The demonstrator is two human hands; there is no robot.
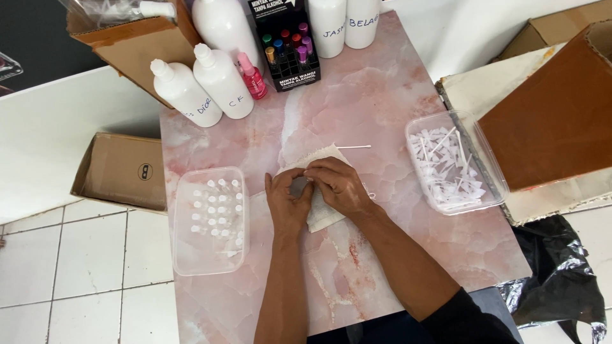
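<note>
Both of my hands meet over a beige cloth (325, 157) lying in the middle of the pink marble table (382, 95). My left hand (287, 199) and my right hand (338, 185) pinch a small grey object (298, 186) between their fingertips; what it is stays unclear. A thin white stick (354, 147) lies on the table just beyond the cloth. A clear tub (210, 255) with several small clear vials sits left of my left hand. Another clear tub (454, 162) holding white sprayer parts sits to the right.
At the table's far edge stand white bottles (185, 92), a pink bottle (253, 78), and a black display box (288, 44) of coloured small bottles. Cardboard boxes (121, 169) lie at left, a brown box (554, 121) at right, a black plastic bag (561, 280) below it.
</note>
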